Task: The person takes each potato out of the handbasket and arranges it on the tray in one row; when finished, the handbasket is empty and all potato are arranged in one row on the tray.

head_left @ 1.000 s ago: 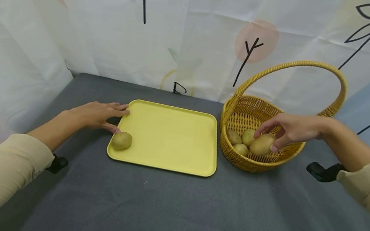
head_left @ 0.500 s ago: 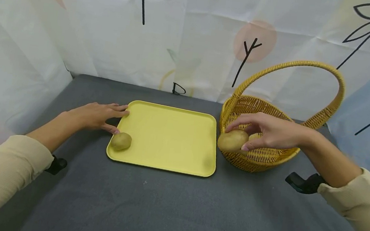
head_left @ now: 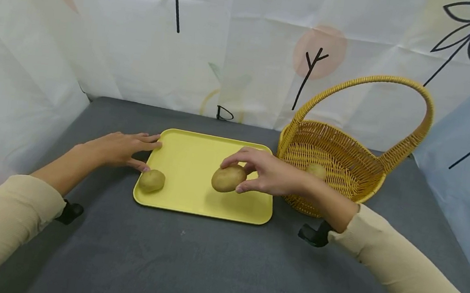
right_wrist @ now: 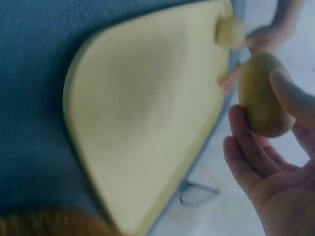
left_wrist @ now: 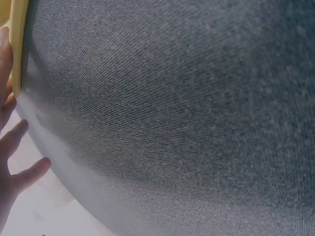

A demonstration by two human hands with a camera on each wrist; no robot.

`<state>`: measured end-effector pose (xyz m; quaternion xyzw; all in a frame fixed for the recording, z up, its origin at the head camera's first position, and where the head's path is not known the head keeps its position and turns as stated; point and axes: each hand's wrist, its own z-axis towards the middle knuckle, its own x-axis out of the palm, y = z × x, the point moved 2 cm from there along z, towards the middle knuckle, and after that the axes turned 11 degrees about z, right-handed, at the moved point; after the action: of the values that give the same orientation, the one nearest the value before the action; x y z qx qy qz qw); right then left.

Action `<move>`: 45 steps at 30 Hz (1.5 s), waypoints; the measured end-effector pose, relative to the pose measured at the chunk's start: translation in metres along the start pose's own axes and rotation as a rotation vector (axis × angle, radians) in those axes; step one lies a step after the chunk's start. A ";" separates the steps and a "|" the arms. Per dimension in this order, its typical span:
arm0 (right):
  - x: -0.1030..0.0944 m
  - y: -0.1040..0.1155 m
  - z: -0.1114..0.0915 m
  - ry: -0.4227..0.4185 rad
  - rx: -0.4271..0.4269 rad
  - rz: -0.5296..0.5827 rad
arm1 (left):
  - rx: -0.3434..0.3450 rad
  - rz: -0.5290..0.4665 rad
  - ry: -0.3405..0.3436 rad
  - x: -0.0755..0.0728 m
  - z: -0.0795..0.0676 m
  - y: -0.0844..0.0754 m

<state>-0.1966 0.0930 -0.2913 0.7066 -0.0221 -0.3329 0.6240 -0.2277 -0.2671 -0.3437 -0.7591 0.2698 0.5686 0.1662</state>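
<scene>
Right hand: I pinch a potato in fingertips above the tray.
Potato: firm, smooth, moderately heavy; I grip its middle.
Left hand: flat, at the tray's left edge.

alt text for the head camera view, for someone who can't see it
A person's right hand holds a potato over a yellow tray on a grey table. The left hand rests at the tray's left edge near a second potato; a wicker basket stands to the right.
</scene>
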 end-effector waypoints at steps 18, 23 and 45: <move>0.066 -0.030 0.079 0.026 -0.013 -0.165 | 0.004 -0.001 -0.015 0.000 0.001 0.001; 0.074 -0.031 0.088 0.022 0.017 -0.208 | 0.010 0.004 -0.017 0.000 0.001 0.000; 0.058 -0.006 0.051 0.054 0.064 -0.142 | 0.020 0.007 -0.034 0.000 -0.002 -0.001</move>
<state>-0.1792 0.0239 -0.3223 0.7346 0.0343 -0.3563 0.5764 -0.2256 -0.2672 -0.3436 -0.7469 0.2751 0.5792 0.1762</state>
